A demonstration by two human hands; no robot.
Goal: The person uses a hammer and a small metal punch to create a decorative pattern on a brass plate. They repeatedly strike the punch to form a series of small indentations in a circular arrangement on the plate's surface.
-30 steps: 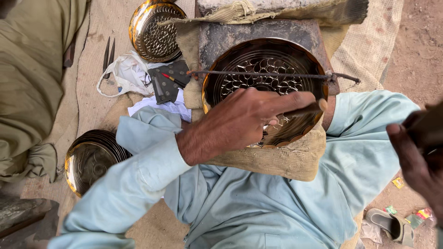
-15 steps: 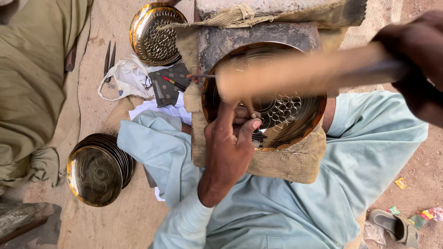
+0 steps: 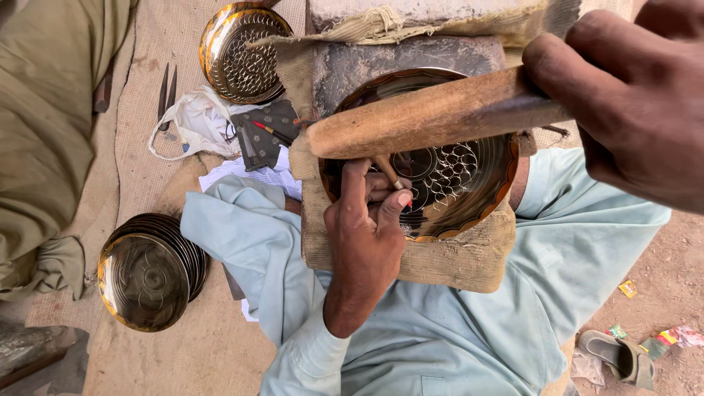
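Observation:
A round brass plate (image 3: 469, 183) with an engraved circle pattern lies on burlap padding (image 3: 455, 257) over my lap, against a stone block (image 3: 411, 55). My left hand (image 3: 367, 235) rests on the plate's left part and pinches a small metal chisel (image 3: 386, 171), its tip down on the plate. My right hand (image 3: 631, 95) is close to the camera at the upper right. It grips a thick wooden mallet (image 3: 433, 114) that stretches leftward above the plate and hides the plate's upper part.
A stack of brass plates (image 3: 147, 271) sits on the mat at the left, and another engraved plate (image 3: 242, 51) at the top. Shears (image 3: 167, 95), a white bag (image 3: 194, 125) and a dark pouch (image 3: 268, 132) lie between them. Olive cloth (image 3: 44, 132) is far left, a sandal (image 3: 616, 356) bottom right.
My left hand has shifted from lying across the plate to holding the chisel upright on it. My right hand has swung the mallet up from the lower right to above the plate.

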